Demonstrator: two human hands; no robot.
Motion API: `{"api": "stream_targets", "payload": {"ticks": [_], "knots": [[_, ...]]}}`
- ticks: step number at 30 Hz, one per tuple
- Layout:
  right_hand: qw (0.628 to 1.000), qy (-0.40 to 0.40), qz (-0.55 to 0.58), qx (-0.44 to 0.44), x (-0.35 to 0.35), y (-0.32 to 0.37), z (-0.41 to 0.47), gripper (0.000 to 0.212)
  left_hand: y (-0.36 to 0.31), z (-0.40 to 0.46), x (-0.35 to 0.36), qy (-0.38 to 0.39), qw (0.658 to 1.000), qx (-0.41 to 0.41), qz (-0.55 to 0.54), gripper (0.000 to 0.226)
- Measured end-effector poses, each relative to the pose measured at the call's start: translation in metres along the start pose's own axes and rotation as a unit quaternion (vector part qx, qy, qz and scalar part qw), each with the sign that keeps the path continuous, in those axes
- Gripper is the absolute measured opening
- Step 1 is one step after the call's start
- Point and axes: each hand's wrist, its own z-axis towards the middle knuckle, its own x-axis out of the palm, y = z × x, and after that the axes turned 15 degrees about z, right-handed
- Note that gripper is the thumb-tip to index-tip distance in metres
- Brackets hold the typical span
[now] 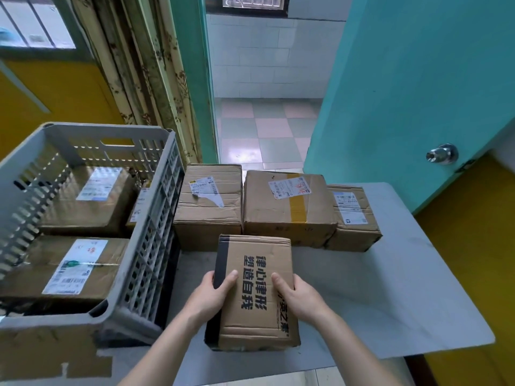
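Observation:
A cardboard box with black printed characters and a black tape strip (255,288) stands on the white table (404,288) in front of me. My left hand (213,292) grips its left side, thumb on top. My right hand (296,295) grips its right side, thumb also on the top face. Whether the box rests on the table or is slightly lifted I cannot tell.
Three labelled cardboard boxes (207,201) (287,206) (352,215) stand in a row behind it. A grey slatted plastic crate (156,218) at the left holds several more boxes. A teal door (418,93) stands open at the right, with a tiled floor beyond.

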Motion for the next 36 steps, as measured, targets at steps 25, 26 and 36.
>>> {"api": "stream_targets", "payload": {"ticks": [25, 26, 36], "knots": [[0.997, -0.011, 0.060, -0.048, 0.014, -0.038, -0.041, 0.061, 0.029, -0.034, 0.021, -0.035, 0.996, 0.073, -0.032, 0.071], [0.997, -0.005, 0.059, -0.049, 0.015, -0.043, -0.045, 0.060, 0.030, -0.039, 0.022, -0.036, 0.996, 0.072, -0.035, 0.070], [0.992, -0.021, 0.110, -0.050, 0.027, -0.061, -0.044, 0.058, 0.041, -0.040, 0.026, -0.032, 0.997, 0.069, -0.032, 0.074]]}}
